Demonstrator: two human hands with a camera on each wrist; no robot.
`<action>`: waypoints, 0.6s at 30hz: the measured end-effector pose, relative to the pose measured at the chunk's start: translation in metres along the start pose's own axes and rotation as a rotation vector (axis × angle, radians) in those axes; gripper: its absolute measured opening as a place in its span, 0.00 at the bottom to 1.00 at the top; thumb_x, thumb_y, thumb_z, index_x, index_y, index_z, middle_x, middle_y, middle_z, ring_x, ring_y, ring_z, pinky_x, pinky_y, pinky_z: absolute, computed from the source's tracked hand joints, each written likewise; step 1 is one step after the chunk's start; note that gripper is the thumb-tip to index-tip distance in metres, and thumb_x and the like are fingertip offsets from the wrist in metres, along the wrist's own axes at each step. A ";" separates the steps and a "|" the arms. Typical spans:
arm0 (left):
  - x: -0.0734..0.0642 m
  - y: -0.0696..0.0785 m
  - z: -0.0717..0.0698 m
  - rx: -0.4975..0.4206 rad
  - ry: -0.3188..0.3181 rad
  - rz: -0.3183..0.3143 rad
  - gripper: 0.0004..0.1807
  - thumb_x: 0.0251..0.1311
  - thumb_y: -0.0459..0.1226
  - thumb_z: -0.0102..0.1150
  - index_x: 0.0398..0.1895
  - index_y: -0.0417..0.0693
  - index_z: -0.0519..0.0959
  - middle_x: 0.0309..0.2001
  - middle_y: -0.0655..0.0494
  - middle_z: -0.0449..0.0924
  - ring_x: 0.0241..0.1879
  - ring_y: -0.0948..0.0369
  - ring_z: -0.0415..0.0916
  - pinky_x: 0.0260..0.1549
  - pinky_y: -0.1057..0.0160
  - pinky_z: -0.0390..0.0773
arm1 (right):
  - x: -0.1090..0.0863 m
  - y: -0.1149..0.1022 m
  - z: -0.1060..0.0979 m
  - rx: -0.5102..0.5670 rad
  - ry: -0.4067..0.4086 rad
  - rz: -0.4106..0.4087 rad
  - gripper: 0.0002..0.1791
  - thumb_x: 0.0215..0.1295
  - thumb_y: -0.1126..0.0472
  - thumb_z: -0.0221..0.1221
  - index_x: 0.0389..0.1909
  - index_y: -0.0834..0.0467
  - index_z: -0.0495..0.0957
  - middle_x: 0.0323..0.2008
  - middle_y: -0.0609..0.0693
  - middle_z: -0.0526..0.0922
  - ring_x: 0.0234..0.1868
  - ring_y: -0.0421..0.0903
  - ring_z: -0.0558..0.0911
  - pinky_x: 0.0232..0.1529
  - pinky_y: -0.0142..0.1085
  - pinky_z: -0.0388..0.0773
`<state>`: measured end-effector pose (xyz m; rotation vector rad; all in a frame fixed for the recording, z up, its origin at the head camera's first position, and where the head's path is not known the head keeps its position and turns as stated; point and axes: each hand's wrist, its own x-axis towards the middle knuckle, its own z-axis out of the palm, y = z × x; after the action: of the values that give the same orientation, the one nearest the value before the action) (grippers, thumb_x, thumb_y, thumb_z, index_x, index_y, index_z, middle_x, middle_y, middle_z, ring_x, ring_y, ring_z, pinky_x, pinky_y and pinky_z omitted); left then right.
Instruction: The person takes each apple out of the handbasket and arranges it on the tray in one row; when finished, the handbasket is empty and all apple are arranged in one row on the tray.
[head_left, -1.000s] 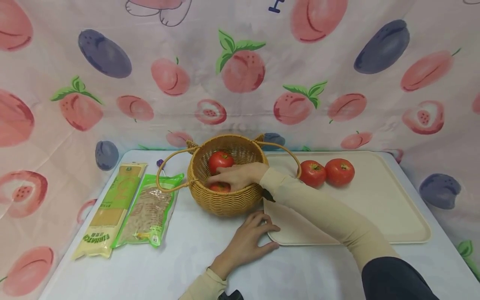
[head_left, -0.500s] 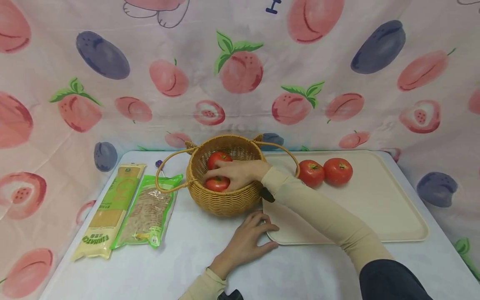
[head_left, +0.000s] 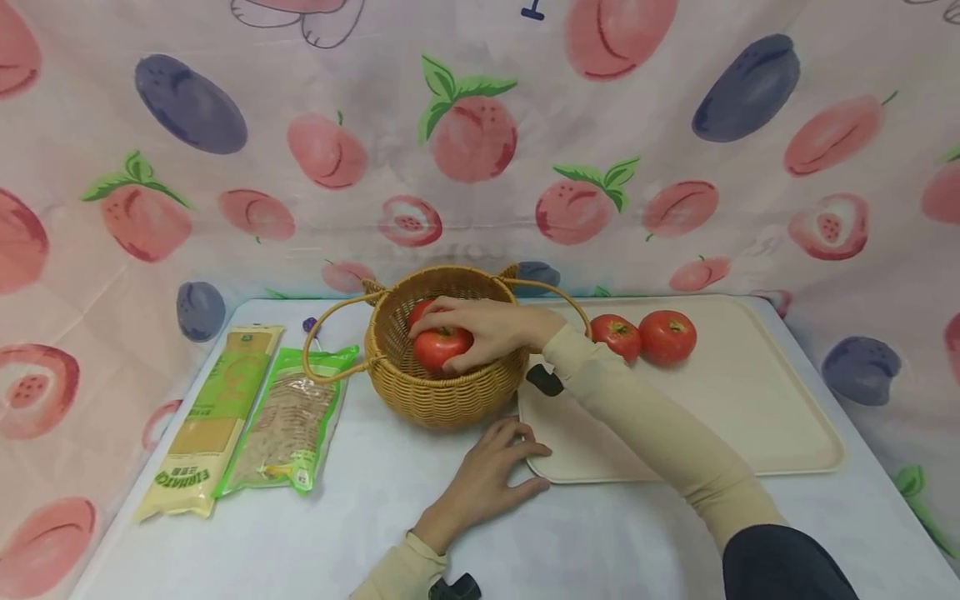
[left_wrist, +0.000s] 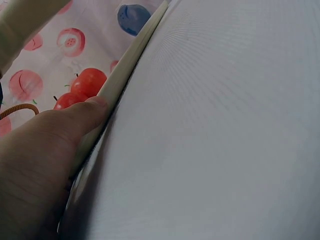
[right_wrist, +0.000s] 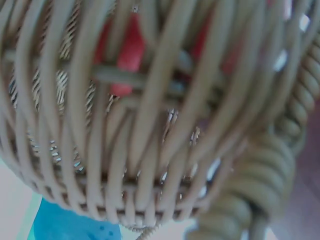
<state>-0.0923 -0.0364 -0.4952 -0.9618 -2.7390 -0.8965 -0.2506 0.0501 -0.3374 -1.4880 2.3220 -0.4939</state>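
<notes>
A wicker basket (head_left: 442,404) with two looped handles stands in the middle of the head view. Reaching in over its right side, my right hand (head_left: 491,327) holds a red apple (head_left: 441,350) between thumb and fingers, level with the basket's rim. Behind it a second apple (head_left: 420,311) shows partly, covered by the fingers. The right wrist view is filled by the basket's weave (right_wrist: 125,125), with red showing through the gaps. My left hand (head_left: 480,479) rests at the near left corner of a beige tray (head_left: 735,408), fingers spread, its thumb (left_wrist: 92,110) along the tray's edge.
Two more apples, one (head_left: 617,336) close beside another (head_left: 667,337), sit at the tray's back left. Left of the basket lie a yellow-green noodle pack (head_left: 213,417) and a green-edged clear bag (head_left: 288,421). A small purple wrapped lollipop (head_left: 310,325) lies behind the bag.
The right hand has risen a little inside the basket, lifting the nearer apple from lower down to rim height. The left hand keeps its place by the tray; the head view has shifted slightly.
</notes>
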 end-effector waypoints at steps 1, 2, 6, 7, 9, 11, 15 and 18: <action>0.000 0.000 0.000 0.000 0.003 0.002 0.19 0.57 0.58 0.58 0.50 0.68 0.78 0.51 0.65 0.69 0.63 0.58 0.62 0.59 0.53 0.70 | -0.002 0.000 -0.001 0.006 0.012 -0.003 0.31 0.59 0.45 0.58 0.65 0.39 0.63 0.64 0.41 0.60 0.56 0.41 0.72 0.55 0.38 0.72; 0.000 0.000 0.000 0.002 0.006 0.005 0.19 0.57 0.58 0.58 0.50 0.67 0.78 0.51 0.65 0.69 0.63 0.57 0.62 0.59 0.53 0.70 | -0.004 0.001 -0.001 0.011 0.027 -0.007 0.31 0.59 0.44 0.58 0.65 0.38 0.63 0.64 0.41 0.60 0.55 0.41 0.72 0.55 0.38 0.72; 0.001 -0.001 -0.002 0.008 0.007 0.008 0.19 0.57 0.58 0.58 0.50 0.67 0.78 0.51 0.65 0.70 0.63 0.57 0.62 0.59 0.53 0.70 | -0.014 0.001 -0.003 0.052 0.087 -0.018 0.32 0.60 0.44 0.58 0.66 0.37 0.62 0.65 0.42 0.60 0.56 0.40 0.72 0.53 0.36 0.74; 0.001 -0.001 -0.002 0.009 0.007 0.010 0.19 0.57 0.58 0.58 0.50 0.67 0.78 0.51 0.64 0.70 0.63 0.57 0.62 0.58 0.53 0.70 | -0.016 0.001 -0.004 0.061 0.102 -0.015 0.32 0.60 0.43 0.58 0.66 0.36 0.62 0.65 0.42 0.60 0.56 0.40 0.71 0.53 0.36 0.74; 0.002 -0.001 -0.003 0.012 0.008 0.011 0.19 0.57 0.58 0.58 0.50 0.67 0.78 0.51 0.65 0.69 0.62 0.57 0.62 0.58 0.53 0.70 | -0.022 0.001 -0.006 0.084 0.128 -0.015 0.32 0.60 0.44 0.59 0.66 0.35 0.62 0.65 0.42 0.60 0.57 0.40 0.71 0.53 0.37 0.75; 0.002 -0.002 -0.003 0.014 0.012 0.017 0.19 0.57 0.58 0.58 0.50 0.67 0.78 0.51 0.64 0.69 0.62 0.57 0.62 0.58 0.53 0.70 | -0.027 0.001 -0.008 0.096 0.151 -0.009 0.32 0.60 0.43 0.59 0.66 0.35 0.62 0.66 0.43 0.59 0.58 0.42 0.70 0.53 0.39 0.75; 0.001 -0.001 -0.002 0.009 0.012 0.018 0.19 0.57 0.58 0.58 0.49 0.67 0.78 0.50 0.65 0.69 0.62 0.58 0.62 0.58 0.53 0.70 | -0.037 0.002 -0.010 0.098 0.175 0.021 0.33 0.59 0.42 0.59 0.66 0.35 0.63 0.66 0.43 0.60 0.60 0.44 0.69 0.55 0.42 0.74; 0.000 -0.001 -0.001 0.000 0.006 0.013 0.19 0.56 0.58 0.58 0.49 0.67 0.79 0.50 0.65 0.69 0.62 0.58 0.62 0.59 0.53 0.70 | -0.043 0.004 -0.010 0.096 0.182 0.043 0.32 0.59 0.40 0.59 0.66 0.34 0.63 0.66 0.41 0.60 0.61 0.43 0.68 0.55 0.43 0.74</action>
<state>-0.0928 -0.0376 -0.4945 -0.9744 -2.7241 -0.8952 -0.2412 0.0916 -0.3263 -1.3980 2.4230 -0.7464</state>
